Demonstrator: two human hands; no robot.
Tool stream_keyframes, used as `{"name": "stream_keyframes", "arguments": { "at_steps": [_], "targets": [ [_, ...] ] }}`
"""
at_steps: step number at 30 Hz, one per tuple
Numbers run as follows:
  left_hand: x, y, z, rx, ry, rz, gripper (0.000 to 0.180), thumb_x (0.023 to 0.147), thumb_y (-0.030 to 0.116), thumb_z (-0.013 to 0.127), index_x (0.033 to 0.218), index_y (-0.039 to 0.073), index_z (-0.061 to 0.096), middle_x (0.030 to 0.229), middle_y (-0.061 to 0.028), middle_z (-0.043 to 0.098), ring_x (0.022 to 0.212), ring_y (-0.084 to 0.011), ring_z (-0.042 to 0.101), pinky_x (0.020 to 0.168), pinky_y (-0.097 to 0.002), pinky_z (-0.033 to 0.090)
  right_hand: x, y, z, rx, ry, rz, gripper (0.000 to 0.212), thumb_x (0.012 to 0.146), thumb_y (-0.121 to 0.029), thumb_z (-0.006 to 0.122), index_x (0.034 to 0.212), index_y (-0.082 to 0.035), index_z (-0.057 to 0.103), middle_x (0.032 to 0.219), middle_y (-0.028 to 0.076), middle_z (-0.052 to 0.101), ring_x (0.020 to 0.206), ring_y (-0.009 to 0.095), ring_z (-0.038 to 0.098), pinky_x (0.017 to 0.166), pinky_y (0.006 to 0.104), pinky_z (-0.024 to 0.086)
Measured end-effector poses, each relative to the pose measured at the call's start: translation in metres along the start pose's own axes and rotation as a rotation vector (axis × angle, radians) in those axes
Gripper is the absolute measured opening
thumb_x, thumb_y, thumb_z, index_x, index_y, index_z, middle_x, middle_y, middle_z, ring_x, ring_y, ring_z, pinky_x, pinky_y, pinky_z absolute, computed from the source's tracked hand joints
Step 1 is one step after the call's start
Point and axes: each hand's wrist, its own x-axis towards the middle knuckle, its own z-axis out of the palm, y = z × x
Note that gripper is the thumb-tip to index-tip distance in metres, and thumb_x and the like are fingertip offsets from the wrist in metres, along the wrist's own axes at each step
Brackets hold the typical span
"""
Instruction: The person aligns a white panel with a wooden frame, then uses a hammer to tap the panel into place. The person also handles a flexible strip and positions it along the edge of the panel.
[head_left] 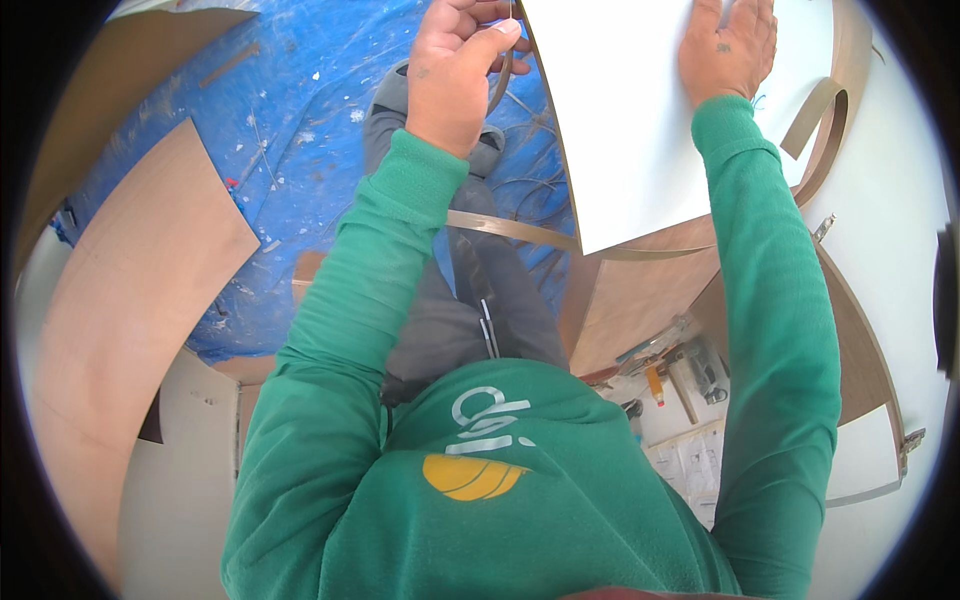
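A white panel (625,130) with a thin brown edge lies in front of me at the upper right. My left hand (455,70) is at the panel's left edge, its thumb and fingers closed on a thin brown edge-banding strip (503,85). A length of wood-coloured banding (510,229) crosses above my legs and passes under the panel's near corner. More of it curls in a loop (815,115) on the right. My right hand (728,50) rests flat on the panel with its fingers stretched out; the fingertips are cut off by the upper edge of the view.
A blue sheet (290,110) with white specks covers the floor. At the left stands a large curved-looking wooden board (150,270). Below the panel, a wooden cabinet side (640,300) stands beside several tools, among them an orange-handled one (656,385). Metal hinges (825,228) show on the right.
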Motion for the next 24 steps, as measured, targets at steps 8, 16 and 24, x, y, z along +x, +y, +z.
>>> {"name": "stream_keyframes", "arguments": {
  "at_steps": [8, 16, 24],
  "targets": [
    [-0.008, -0.002, -0.016, -0.025, -0.131, -0.073, 0.050, 0.100, 0.007, 0.058, 0.148, 0.000, 0.043, 0.120, -0.0120, 0.066, 0.099, -0.0176, 0.067, 0.083, -0.0315, 0.058, 0.007, -0.003, -0.003, 0.011, -0.071, 0.067, 0.068, 0.109, -0.046, 0.036, 0.159, -0.001, 0.032, 0.166, 0.026, 0.027, 0.154, 0.040, 0.022, 0.128, 0.0451, 0.014],
    [-0.013, -0.003, -0.019, 0.153, -0.185, -0.023, 0.055, 0.102, 0.009, 0.060, 0.154, 0.002, 0.042, 0.120, -0.0070, 0.065, 0.091, -0.0124, 0.065, 0.081, -0.0305, 0.059, 0.000, -0.004, -0.006, 0.174, -0.070, 0.033, 0.072, 0.106, -0.054, 0.033, 0.162, -0.008, 0.029, 0.169, 0.019, 0.022, 0.159, 0.034, 0.013, 0.129, 0.0469, 0.011],
    [-0.026, -0.013, 0.002, 0.213, 0.011, 0.095, 0.051, 0.102, 0.012, 0.064, 0.151, 0.008, 0.052, 0.105, -0.0019, 0.063, 0.087, -0.0089, 0.061, 0.077, -0.0264, 0.056, 0.001, -0.012, -0.016, 0.178, -0.137, 0.075, 0.073, 0.107, -0.053, 0.032, 0.163, -0.008, 0.023, 0.169, 0.020, 0.018, 0.159, 0.035, 0.010, 0.130, 0.0475, 0.008]
  ]
}}
